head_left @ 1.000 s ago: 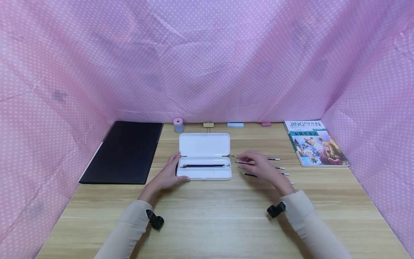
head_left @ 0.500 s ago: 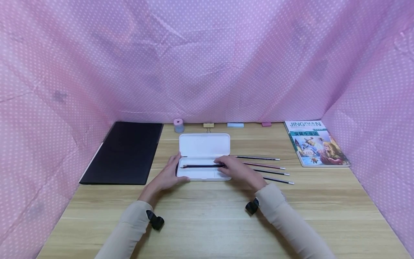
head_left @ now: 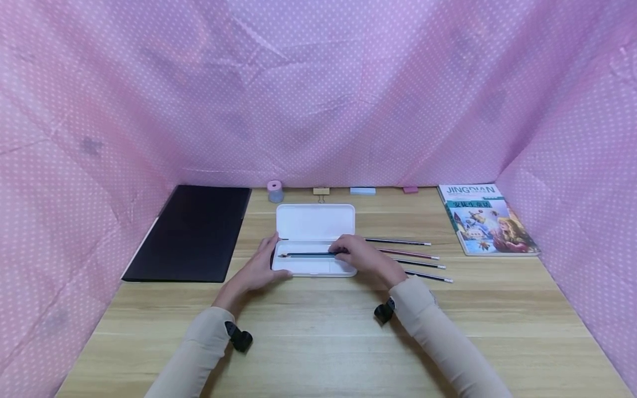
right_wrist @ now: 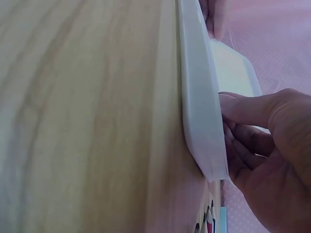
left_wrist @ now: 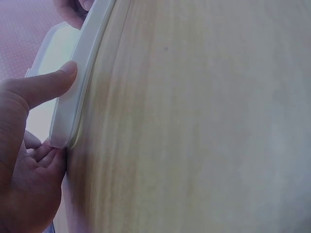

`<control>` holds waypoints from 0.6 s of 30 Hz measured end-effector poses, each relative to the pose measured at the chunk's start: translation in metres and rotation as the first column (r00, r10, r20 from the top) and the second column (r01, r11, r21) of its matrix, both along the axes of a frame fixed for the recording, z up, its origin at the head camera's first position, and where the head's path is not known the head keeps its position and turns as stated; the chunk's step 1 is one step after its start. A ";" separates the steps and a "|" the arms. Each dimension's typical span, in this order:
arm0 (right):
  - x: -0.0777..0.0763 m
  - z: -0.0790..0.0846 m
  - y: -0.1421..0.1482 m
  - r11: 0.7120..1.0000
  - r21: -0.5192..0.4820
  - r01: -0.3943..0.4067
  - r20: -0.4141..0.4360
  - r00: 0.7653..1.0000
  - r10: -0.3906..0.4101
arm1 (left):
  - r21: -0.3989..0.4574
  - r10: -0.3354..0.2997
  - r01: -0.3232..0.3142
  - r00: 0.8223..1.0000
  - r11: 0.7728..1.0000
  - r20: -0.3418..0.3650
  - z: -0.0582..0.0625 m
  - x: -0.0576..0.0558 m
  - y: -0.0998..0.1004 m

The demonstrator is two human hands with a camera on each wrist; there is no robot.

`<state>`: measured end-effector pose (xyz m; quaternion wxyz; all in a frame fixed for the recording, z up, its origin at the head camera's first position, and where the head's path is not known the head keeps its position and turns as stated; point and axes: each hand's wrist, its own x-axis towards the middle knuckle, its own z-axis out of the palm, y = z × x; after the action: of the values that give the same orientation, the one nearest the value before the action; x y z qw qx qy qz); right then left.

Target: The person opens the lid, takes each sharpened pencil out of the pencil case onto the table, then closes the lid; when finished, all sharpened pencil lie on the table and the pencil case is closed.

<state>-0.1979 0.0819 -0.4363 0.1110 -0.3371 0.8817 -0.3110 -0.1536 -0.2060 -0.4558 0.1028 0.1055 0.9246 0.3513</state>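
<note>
A white pencil case [head_left: 303, 269] lies with its lid raised at the middle of the table. My left hand [head_left: 259, 268] grips its left end, thumb [left_wrist: 51, 87] on the front wall and fingers around the corner. Dark pencils [head_left: 308, 255] lie lengthwise in the case, sharpened tips to the left. My right hand [head_left: 360, 255] is over the right half, thumb and curled fingers pinching at the pencils' right ends, which it hides. In the right wrist view, its thumb [right_wrist: 243, 109] reaches over the case's front wall.
Several pencils [head_left: 415, 265] lie side by side right of the case, partly behind my right hand. A black folder [head_left: 191, 235] is at left, a magazine [head_left: 483, 221] at right. Along the back stand a pink-topped roll [head_left: 275, 191], binder clip [head_left: 321, 192], blue block [head_left: 363, 191] and pink block [head_left: 410, 190].
My right hand has moved left from over the loose pencils into the case, onto the pencils' right ends. The pencils inside have shifted slightly. My left hand has stayed on the case.
</note>
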 end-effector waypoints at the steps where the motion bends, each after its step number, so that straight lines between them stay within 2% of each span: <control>1: -0.001 0.000 0.000 1.000 0.000 -0.001 -0.001 1.000 0.001 | 0.000 -0.001 0.001 1.000 1.000 0.000 0.000 0.000 0.000; 7: -0.002 -0.001 0.000 1.000 0.012 -0.004 -0.008 1.000 0.004 | 0.004 -0.001 0.001 1.000 1.000 -0.011 0.001 0.000 0.000; 12: -0.002 0.000 0.000 1.000 -0.013 0.001 0.025 1.000 0.000 | 0.001 -0.002 0.002 1.000 1.000 -0.014 0.001 0.000 0.001; 18: -0.003 -0.002 -0.001 0.999 -0.043 -0.010 0.018 1.000 0.011 | 0.000 0.002 -0.002 1.000 1.000 -0.005 -0.001 0.000 0.001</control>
<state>-0.2009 0.0812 -0.4382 0.1134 -0.3411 0.8719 -0.3325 -0.1540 -0.2053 -0.4565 0.1003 0.1055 0.9249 0.3512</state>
